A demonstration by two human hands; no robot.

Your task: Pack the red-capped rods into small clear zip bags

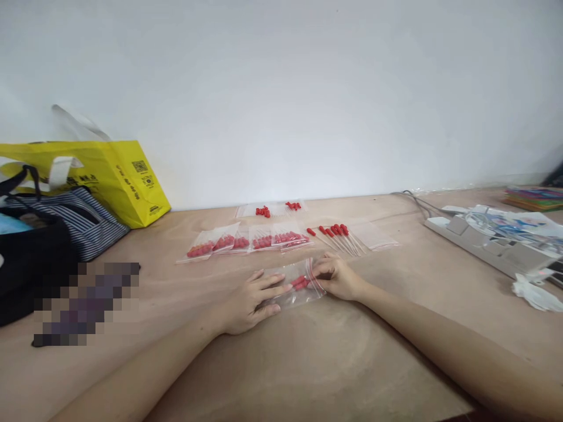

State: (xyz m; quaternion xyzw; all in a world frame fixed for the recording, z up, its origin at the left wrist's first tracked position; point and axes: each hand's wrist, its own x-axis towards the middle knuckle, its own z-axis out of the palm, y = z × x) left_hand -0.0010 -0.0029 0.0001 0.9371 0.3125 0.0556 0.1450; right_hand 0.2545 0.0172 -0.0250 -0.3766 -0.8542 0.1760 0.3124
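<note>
A clear zip bag (288,300) with a red strip along its mouth lies on the table between my hands, with several red-tipped pieces (300,282) inside near the opening. My left hand (250,299) rests spread over the bag's left part, fingers apart. At the bag's mouth, my right hand (336,277) has its fingers pressed together on the edge, partly reaching into the opening. Behind them is a row of filled bags (263,240) with red tips. Loose red-tipped sticks (336,234) lie right of that row, beside a flat clear bag (373,234).
More red-tipped sticks (263,211) lie near the wall. At left are a yellow bag (127,181), a striped pouch (88,220) and a black bag (39,275). A power strip (475,243) with cables and a crumpled tissue (536,294) sit at right.
</note>
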